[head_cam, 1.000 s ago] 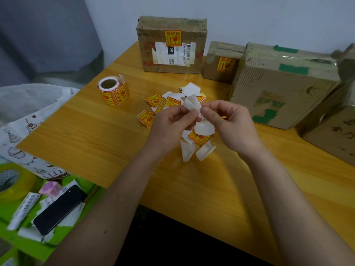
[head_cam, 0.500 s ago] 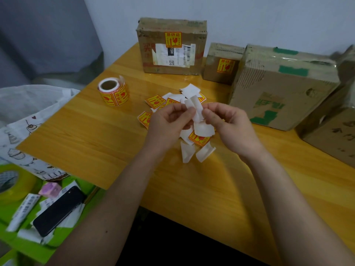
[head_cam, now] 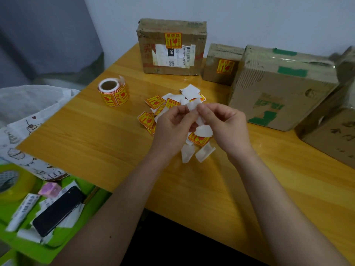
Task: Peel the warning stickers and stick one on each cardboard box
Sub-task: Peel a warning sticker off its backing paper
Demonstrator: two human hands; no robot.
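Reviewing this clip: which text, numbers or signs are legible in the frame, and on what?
"15H": black patch of the shipping label on the rear box.
"15H-159-A03-210", roughly: same label's right edge, small.
Yellow warning stickers: red Chinese characters and glass symbol, blurred.
Green print on the big box: unreadable.

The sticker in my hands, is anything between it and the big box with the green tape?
Nothing visible blocks the way. Both hands, left hand and right hand, pinch the sticker above the table, and the big box with green tape stands just right of them, its front bare of any yellow sticker.
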